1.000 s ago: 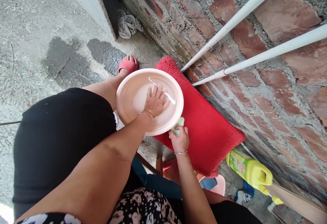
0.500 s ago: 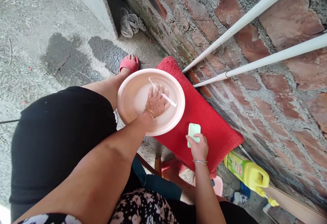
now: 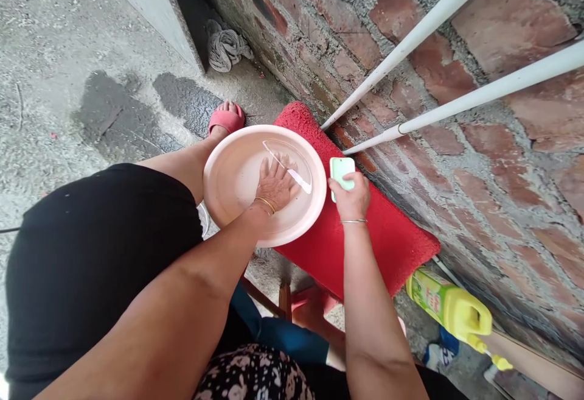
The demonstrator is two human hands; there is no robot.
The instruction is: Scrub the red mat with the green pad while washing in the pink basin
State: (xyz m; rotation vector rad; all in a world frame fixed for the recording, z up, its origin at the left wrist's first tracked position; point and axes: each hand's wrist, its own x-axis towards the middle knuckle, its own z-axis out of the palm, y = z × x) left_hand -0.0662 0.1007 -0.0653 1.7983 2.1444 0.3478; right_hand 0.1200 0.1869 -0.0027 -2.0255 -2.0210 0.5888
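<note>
A pale pink basin [image 3: 210, 205] holds clear water and stands on a red cloth-covered surface [image 3: 314, 260]. Under the water, my left hand [image 3: 276, 184] lies palm down with its fingers spread, holding nothing; gold bangles circle its wrist. Just right of the basin, my right hand [image 3: 353, 196] grips a mint-green flat rectangular object [image 3: 342, 171] between thumb and fingers. That object has rounded corners and a small dark hole near its far edge; its underside is hidden. A silver bangle sits on my right wrist.
A brick wall [image 3: 456, 132] with two white pipes [image 3: 401, 56] rises along the right. At the lower right is a yellow jug [image 3: 465, 308] with a pump. A grey mop head [image 3: 225, 50] lies at the wall's foot. Wet patches mark the concrete floor.
My right hand has moved up and away from me with the mint-green object, from the middle of the red cloth to beside the basin's rim. My left hand stays in the water.
</note>
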